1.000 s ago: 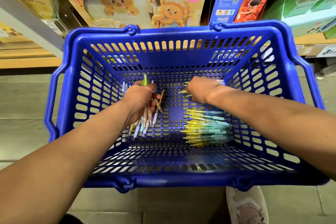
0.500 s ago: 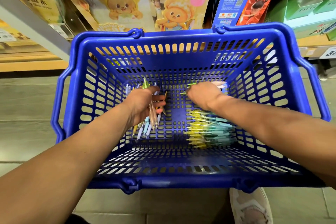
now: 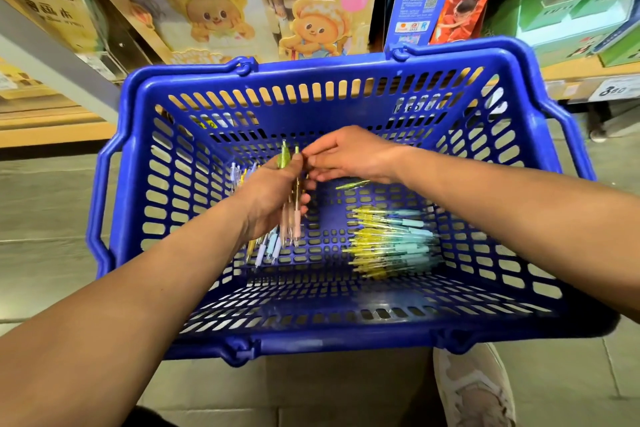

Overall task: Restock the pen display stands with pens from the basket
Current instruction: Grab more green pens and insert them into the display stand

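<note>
Just right of the grip, loose pens lie on the basket floor. The left hand clasps a bunch mid-barrel. The pens look light, stiff and slick, so mid-barrel seems the best hold. The right hand reaches its tops, but I cannot tell if it pinches.

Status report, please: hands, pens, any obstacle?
Left hand grips pen bundle. Right hand at bundle top, grip unclear. Yellow pens lie in basket. Nothing blocking.

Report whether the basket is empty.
Not empty. Yellow-and-teal pens lie piled on the floor of the blue basket, and the left hand grips a bunch of pens inside it.
</note>
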